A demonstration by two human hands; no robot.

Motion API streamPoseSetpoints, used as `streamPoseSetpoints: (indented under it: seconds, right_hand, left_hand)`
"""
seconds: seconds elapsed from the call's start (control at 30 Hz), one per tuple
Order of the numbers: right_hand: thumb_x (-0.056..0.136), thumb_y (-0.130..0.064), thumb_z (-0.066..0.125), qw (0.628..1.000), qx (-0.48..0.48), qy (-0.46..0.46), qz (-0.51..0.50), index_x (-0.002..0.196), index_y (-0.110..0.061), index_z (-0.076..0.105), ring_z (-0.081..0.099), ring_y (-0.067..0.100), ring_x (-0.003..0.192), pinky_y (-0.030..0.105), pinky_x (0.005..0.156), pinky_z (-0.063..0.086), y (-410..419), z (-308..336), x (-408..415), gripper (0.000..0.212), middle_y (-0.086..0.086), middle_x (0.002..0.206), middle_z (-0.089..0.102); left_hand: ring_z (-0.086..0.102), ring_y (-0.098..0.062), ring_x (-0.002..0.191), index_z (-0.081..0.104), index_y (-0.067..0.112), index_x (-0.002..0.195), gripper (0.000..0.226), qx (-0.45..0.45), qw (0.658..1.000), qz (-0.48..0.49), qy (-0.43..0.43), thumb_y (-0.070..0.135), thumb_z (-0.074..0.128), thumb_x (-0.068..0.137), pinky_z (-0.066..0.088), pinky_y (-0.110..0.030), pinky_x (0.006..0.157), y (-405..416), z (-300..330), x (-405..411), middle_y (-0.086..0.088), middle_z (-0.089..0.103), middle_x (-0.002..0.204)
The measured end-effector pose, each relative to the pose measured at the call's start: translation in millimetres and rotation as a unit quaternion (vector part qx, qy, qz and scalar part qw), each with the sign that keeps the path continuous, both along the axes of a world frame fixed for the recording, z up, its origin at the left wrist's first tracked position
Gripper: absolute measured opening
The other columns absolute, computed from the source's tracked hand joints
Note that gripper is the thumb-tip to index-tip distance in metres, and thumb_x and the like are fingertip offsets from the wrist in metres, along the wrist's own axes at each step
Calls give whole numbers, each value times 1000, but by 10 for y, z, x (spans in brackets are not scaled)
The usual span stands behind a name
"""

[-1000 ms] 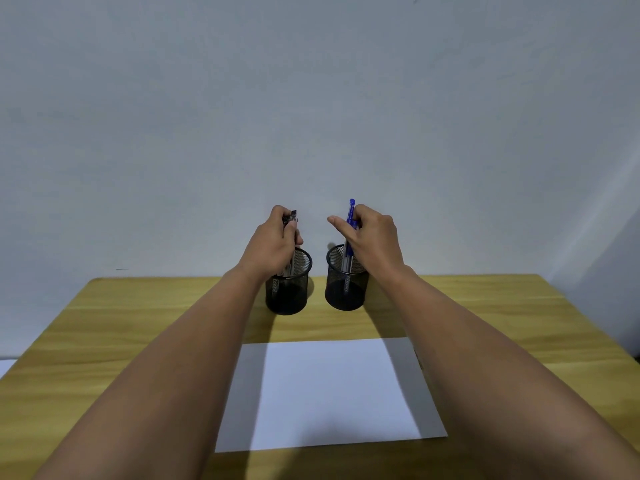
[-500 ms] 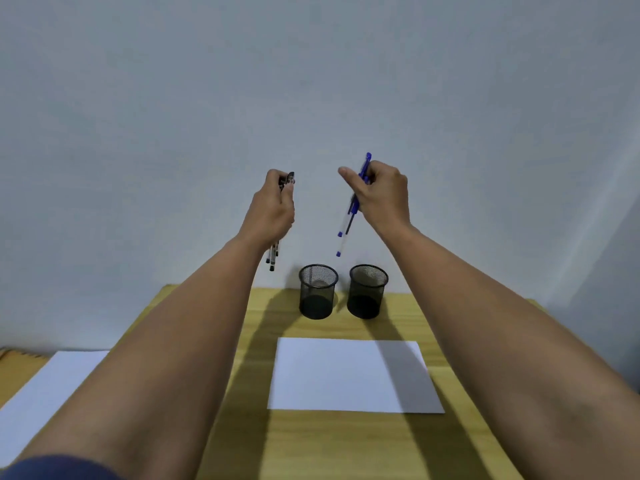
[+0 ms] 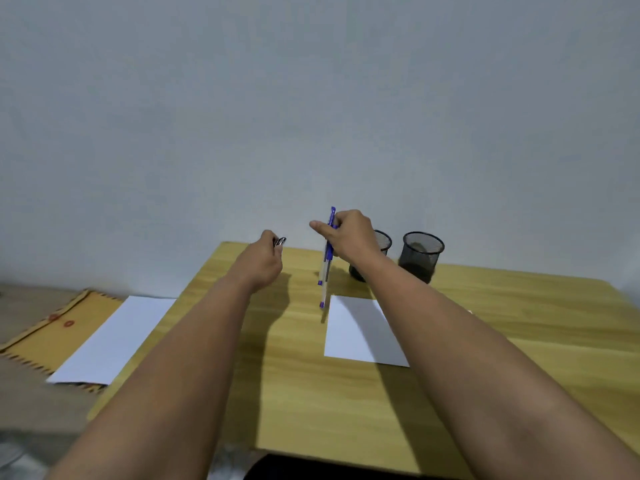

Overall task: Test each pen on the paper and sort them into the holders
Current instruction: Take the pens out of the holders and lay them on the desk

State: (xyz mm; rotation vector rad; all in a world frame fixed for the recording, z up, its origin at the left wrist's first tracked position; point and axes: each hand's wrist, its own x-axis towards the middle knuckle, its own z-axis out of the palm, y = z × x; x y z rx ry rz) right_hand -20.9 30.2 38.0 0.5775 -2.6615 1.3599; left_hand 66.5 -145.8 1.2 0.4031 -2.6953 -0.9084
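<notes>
My right hand (image 3: pixel 348 237) grips blue-capped pens (image 3: pixel 325 268) that hang tip-down above the left edge of the white paper (image 3: pixel 360 330). My left hand (image 3: pixel 265 261) grips dark pens (image 3: pixel 280 241), of which only the top ends show above my fingers. Two black mesh holders stand at the table's back: the left holder (image 3: pixel 382 242) is partly hidden behind my right wrist, and the right holder (image 3: pixel 420 256) stands in full view. Both hands are over the table, left of the holders.
The wooden table (image 3: pixel 304 393) has its left edge running diagonally under my left forearm. Beyond that edge, lower down, a second white sheet (image 3: pixel 114 337) lies on a brown envelope (image 3: pixel 45 337). A plain wall stands behind.
Both hands lifted the pens out of the holders, rose, then came down and leftwards. The view has swung left, so the holders now sit to the right.
</notes>
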Motion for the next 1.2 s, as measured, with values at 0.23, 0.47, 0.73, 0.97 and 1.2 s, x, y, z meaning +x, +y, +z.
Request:
streamPoseSetpoints:
  seconds: [0.23, 0.47, 0.73, 0.97, 1.2]
  right_hand:
    - [93, -47, 78, 982, 169, -88, 11, 66, -15, 45, 53, 26, 68, 34, 53, 34, -438, -747, -101, 53, 2, 64, 51]
    - [89, -35, 76, 968, 233, -95, 2, 84, -12, 52, 59, 32, 86, 33, 65, 43, -676, -923, -141, 33, 9, 91, 60]
    - [92, -35, 74, 967, 245, -64, 4, 102, -11, 56, 65, 38, 104, 35, 73, 44, -694, -958, -141, 31, 15, 107, 65]
    - [92, -37, 72, 970, 237, -60, -3, 118, -9, 60, 64, 37, 109, 35, 74, 42, -668, -957, -134, 40, 15, 119, 67]
    - [91, -32, 67, 969, 237, -71, -9, 96, -12, 56, 65, 37, 99, 34, 72, 43, -533, -837, -151, 23, 14, 103, 66]
  left_hand:
    - [56, -30, 92, 43, 17, 113, 19, -119, 986, 45, -112, 33, 39, 104, 45, -40, 75, -144, -529, -133, -9, 62, 108]
    - [62, -30, 102, 52, 18, 121, 26, -190, 970, 79, -126, 33, 51, 100, 48, -39, 72, -222, -647, -257, -7, 59, 115]
    - [60, -29, 112, 53, 20, 133, 41, -201, 971, 82, -99, 37, 59, 96, 42, -37, 72, -282, -652, -329, -6, 61, 123]
    - [55, -29, 117, 56, 21, 133, 46, -204, 971, 80, -98, 45, 61, 94, 44, -40, 76, -257, -650, -282, -5, 58, 125]
    - [50, -29, 123, 55, 21, 134, 51, -186, 976, 76, -86, 51, 58, 94, 49, -45, 85, -211, -617, -194, -6, 55, 131]
